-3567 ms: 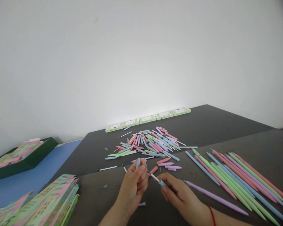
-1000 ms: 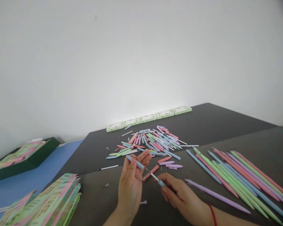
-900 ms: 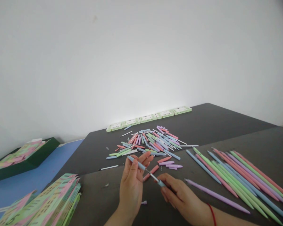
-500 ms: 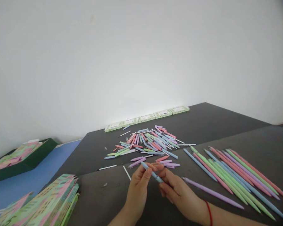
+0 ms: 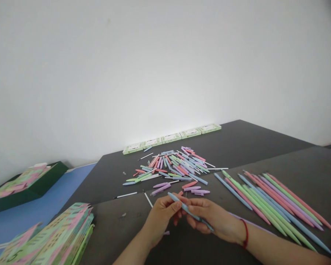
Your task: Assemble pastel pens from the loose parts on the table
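A light blue pen (image 5: 191, 211) slants between my two hands over the near part of the table, its pointed end up and to the left. My left hand (image 5: 163, 213) pinches it near that tip with thumb and fingers. Lower down, my right hand (image 5: 202, 213) has its fingers closed round the barrel; a red band circles that wrist. Just beyond my hands lie purple pen parts (image 5: 160, 189) and a red one (image 5: 189, 184). Under my right wrist a purple pen (image 5: 252, 223) is partly covered. A small purple piece (image 5: 167, 232) shows beside my left wrist.
Pen barrels and white refills form a loose pile (image 5: 176, 165) on the black table (image 5: 253, 147). Right of me several long pastel pens (image 5: 276, 206) lie side by side. Flat boxes (image 5: 171, 137) line the wall. Left are stacked printed cartons (image 5: 57, 235) and a dark green tray (image 5: 44, 182).
My right hand has shifted right and lower along the blue pen, and more of its barrel shows. The right forearm now covers part of the purple pen.
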Demonstrator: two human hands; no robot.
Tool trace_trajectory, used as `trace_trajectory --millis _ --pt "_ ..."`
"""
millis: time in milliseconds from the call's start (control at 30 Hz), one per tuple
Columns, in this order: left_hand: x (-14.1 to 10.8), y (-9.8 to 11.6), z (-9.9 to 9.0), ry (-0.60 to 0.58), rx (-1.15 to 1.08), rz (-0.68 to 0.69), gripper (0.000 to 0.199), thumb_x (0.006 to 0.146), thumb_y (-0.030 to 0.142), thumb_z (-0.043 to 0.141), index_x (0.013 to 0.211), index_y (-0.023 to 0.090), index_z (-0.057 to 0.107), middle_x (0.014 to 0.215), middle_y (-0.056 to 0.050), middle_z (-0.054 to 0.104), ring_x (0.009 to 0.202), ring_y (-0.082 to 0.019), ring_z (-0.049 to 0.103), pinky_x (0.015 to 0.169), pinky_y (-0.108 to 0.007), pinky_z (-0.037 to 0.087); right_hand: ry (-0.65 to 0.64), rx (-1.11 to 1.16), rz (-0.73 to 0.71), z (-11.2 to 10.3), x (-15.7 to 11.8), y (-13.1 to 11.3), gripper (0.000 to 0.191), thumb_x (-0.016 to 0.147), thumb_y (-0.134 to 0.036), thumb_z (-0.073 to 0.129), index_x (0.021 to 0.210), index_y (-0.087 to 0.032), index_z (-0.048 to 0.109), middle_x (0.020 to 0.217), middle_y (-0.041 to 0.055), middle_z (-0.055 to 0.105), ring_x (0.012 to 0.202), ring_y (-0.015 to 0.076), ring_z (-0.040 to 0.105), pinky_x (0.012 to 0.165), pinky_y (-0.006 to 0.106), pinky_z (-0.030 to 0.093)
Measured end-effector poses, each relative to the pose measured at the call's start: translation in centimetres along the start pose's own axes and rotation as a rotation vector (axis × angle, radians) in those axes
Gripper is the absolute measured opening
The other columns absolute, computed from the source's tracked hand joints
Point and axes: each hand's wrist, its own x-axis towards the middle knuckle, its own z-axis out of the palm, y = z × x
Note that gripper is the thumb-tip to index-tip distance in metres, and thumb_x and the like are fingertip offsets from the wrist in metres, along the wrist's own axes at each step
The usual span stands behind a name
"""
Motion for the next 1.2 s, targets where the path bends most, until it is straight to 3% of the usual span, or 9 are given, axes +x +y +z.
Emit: trace_trajectory --millis 100,267,500,633,800,967,1200 --pt "0.1 0.3 -0.2 -0.04 0.007 -0.021 0.025 0.073 0.035 0.07 0.084 0.013 0.073 0.062 -0.004 0.06 0.058 -0.013 0.052 0.046 -0.019 0.039 -0.028 0.134 0.07 0.0 -0.1 -0.1 0.029 0.083 -0.044 0.057 0.09 -0.015 0.054 0.063 -0.0053 0.049 0.038 0.0018 0.027 0.036 0.018 0.014" --pt "0.4 0.0 -0.5 -0.062 0.02 0.018 0.023 0.073 0.033 0.07 0.082 0.012 0.073 0.068 -0.007 0.065 0.063 -0.016 0.058 0.052 -0.023 0.046 0.055 0.093 0.075 0.1 -0.1 0.1 0.026 0.076 -0.032 0.066 0.079 -0.02 0.044 0.054 -0.0095 0.044 0.038 0.0027 0.03 0.034 0.014 0.014" --pt "0.3 -0.4 -0.5 -0.076 -0.032 -0.042 0.021 0.073 0.03 0.071 0.083 0.012 0.073 0.059 -0.004 0.064 0.055 -0.014 0.057 0.049 -0.021 0.043 0.014 0.049 0.068 -0.4 0.1 0.3 0.034 0.084 -0.047 0.054 0.084 -0.013 0.058 0.067 -0.0025 0.054 0.039 0.0016 0.038 0.034 0.013 0.028" --pt "0.2 -0.1 -0.5 -0.028 -0.06 -0.023 0.02 0.07 0.029 0.073 0.082 0.012 0.072 0.061 -0.004 0.065 0.056 -0.013 0.057 0.053 -0.023 0.044 0.047 -0.022 0.066 -0.2 0.1 0.0 0.039 0.086 -0.052 0.047 0.088 -0.014 0.058 0.066 -0.0025 0.055 0.039 0.0035 0.043 0.034 0.014 0.032" --pt "0.6 0.5 -1.3 0.1 -0.144 0.042 0.02 0.07 0.029 0.073 0.082 0.013 0.072 0.062 -0.003 0.064 0.057 -0.013 0.055 0.056 -0.023 0.043 0.138 -0.33 -0.028 0.0 0.0 -0.2 0.024 0.08 -0.034 0.058 0.093 -0.02 0.045 0.068 -0.0059 0.051 0.046 0.008 0.047 0.037 0.017 0.036" --pt "0.5 1.0 -1.8 0.052 -0.169 0.17 0.018 0.073 0.028 0.071 0.083 0.014 0.073 0.064 -0.003 0.062 0.059 -0.014 0.053 0.059 -0.025 0.04 0.404 -0.756 -0.324 0.2 -0.6 -0.4 0.016 0.081 -0.02 0.056 0.072 -0.02 0.043 0.066 -0.005 0.043 0.06 0.0111 0.041 0.054 0.022 0.035" --pt "-0.2 1.5 -1.9 -0.024 -0.135 0.268 0.016 0.071 0.028 0.074 0.084 0.018 0.074 0.075 -0.003 0.061 0.064 -0.015 0.054 0.064 -0.028 0.04 0.323 -0.835 -0.441 0.3 -1.0 -1.0 0.023 0.087 -0.033 0.053 0.068 -0.02 0.052 0.064 -0.0028 0.049 0.06 0.0135 0.044 0.057 0.024 0.035"
